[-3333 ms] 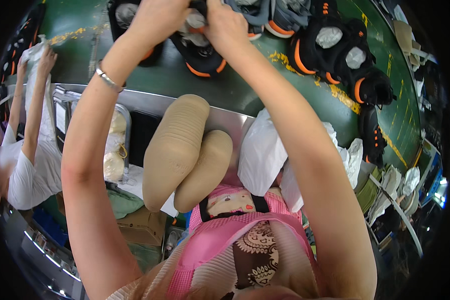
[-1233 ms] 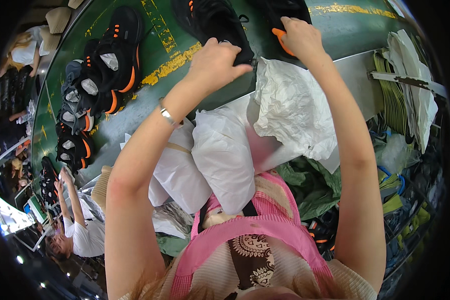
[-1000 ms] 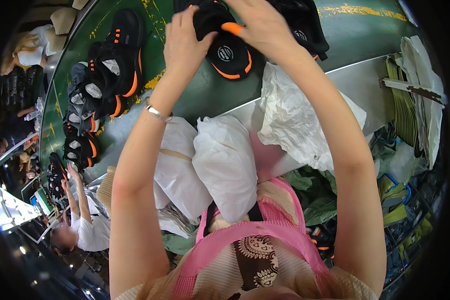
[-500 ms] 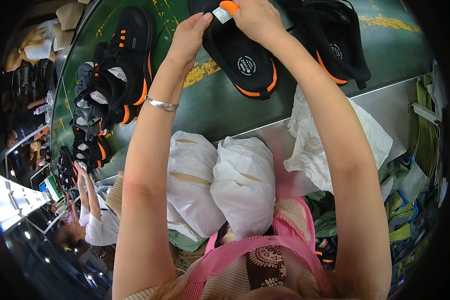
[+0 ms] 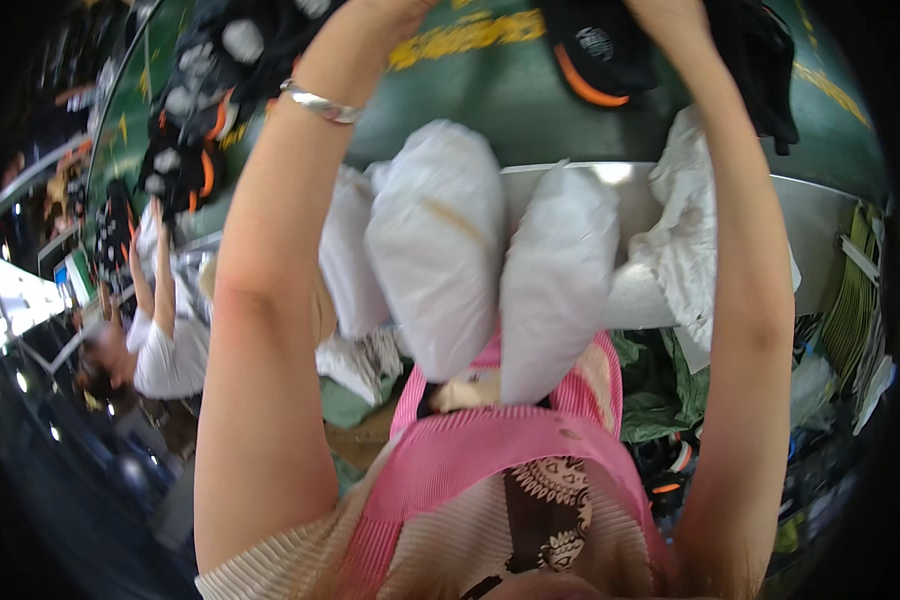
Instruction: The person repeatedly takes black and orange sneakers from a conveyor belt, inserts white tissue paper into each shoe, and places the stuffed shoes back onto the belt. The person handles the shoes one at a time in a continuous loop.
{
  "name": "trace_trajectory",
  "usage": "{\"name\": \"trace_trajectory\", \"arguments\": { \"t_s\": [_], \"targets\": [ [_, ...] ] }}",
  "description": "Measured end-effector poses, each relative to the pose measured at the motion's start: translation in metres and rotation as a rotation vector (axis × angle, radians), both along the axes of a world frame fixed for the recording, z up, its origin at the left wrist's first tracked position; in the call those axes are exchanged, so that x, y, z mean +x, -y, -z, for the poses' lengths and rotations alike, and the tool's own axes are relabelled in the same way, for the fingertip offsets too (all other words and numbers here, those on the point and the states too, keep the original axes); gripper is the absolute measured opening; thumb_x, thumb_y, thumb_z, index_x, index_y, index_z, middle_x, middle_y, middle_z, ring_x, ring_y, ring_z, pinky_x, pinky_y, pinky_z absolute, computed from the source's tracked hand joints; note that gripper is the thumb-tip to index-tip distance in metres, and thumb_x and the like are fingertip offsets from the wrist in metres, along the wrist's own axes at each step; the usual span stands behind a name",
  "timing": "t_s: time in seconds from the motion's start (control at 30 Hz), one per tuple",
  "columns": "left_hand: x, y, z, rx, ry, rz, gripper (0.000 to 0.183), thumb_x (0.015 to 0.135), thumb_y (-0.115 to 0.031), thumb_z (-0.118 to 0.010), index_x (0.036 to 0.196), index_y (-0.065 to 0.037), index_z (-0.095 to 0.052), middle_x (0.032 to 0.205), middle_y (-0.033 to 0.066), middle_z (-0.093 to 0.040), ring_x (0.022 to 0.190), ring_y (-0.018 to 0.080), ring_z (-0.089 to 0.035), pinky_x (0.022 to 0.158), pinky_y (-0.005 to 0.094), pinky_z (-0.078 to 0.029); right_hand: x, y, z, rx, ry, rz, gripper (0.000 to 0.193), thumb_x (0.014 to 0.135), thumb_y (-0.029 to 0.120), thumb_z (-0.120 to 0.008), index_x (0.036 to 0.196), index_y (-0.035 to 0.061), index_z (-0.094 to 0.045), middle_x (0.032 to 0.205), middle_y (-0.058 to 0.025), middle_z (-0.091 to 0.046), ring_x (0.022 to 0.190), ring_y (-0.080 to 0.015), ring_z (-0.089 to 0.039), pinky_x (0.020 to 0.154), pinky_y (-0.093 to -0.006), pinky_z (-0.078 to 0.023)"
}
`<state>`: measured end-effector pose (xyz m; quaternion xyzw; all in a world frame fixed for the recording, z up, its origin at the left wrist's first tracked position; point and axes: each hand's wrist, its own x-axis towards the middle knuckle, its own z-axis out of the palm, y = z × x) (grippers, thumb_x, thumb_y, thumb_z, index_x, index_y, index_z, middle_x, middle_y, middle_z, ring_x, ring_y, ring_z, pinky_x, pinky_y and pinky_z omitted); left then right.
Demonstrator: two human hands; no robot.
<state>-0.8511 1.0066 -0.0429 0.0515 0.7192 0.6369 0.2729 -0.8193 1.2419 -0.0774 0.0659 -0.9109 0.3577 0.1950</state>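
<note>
My left hand (image 5: pixel 382 16) is at the top edge over the green table, its fingers cut off by the frame. A silver bracelet (image 5: pixel 322 104) circles that wrist. My right hand (image 5: pixel 673 18) is also at the top edge, beside a black shoe (image 5: pixel 602 48) with an orange heel stripe. Its fingers are cropped out, so any grip is hidden. Right of this hand stands another black shoe (image 5: pixel 755 65), partly behind my forearm. Closer to me, white wrapped bundles, one large (image 5: pixel 438 245) and one narrower (image 5: pixel 560 280), lie against the table's near edge.
Black and orange shoes (image 5: pixel 175 170) line the table's left side. Crumpled white paper (image 5: pixel 675 235) hangs by the metal edge (image 5: pixel 630 180), partly behind my right arm. A person in a white shirt (image 5: pixel 170 355) reaches toward the table at left. Stacked green strips (image 5: pixel 845 275) stand at right.
The view has shifted, so the table and shoes sit higher in it. My hands, earlier both at one black shoe with a white label, are now farther apart, the left off to the side.
</note>
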Motion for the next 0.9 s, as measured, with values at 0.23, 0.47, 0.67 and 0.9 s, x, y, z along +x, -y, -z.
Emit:
{"name": "trace_trajectory", "arguments": {
  "t_s": [0.23,0.47,0.67,0.9],
  "targets": [
    [0.15,0.211,-0.055,-0.498,-0.085,-0.158,0.037,0.098,-0.026,-0.055,0.128,-0.005,-0.061,0.113,0.006,-0.067,0.103,0.0123,-0.06,0.092,0.027,-0.046,0.22,0.044,-0.076,-0.021,0.332,-0.24,0.034,0.084,0.005,-0.063,0.119,0.0047,-0.062,0.122,-0.0115,-0.061,0.116,-0.0301,-0.055,0.1,-0.0379,-0.041],
    [0.235,0.221,0.014,-0.445,0.158,-0.201,0.042,0.096,-0.032,-0.059,0.125,-0.002,-0.061,0.108,0.0043,-0.066,0.096,0.0119,-0.057,0.087,0.0285,-0.046,0.224,0.173,-0.101,0.035,0.134,-0.355,0.032,0.08,0.016,-0.069,0.109,0.0029,-0.064,0.118,-0.0127,-0.061,0.111,-0.0326,-0.056,0.093,-0.041,-0.046],
    [0.268,0.221,0.026,-0.142,0.514,-0.338,0.028,0.094,-0.025,-0.058,0.116,-0.009,-0.063,0.106,-0.0005,-0.063,0.1,0.01,-0.053,0.092,0.0251,-0.04,0.241,0.286,-0.037,0.286,0.266,-0.5,0.034,0.077,0.024,-0.069,0.104,0.0045,-0.061,0.096,-0.011,-0.061,0.096,-0.0291,-0.057,0.085,-0.037,-0.049],
    [0.282,0.235,0.063,0.371,0.744,-0.506,0.028,0.088,-0.014,-0.057,0.115,-0.007,-0.061,0.109,0.0063,-0.065,0.1,0.0176,-0.062,0.089,0.0318,-0.051,0.247,0.303,-0.041,0.16,0.044,-0.464,0.029,0.074,0.019,-0.065,0.097,0.0029,-0.061,0.092,-0.0124,-0.061,0.094,-0.0288,-0.056,0.076,-0.0373,-0.048]
  ]
}}
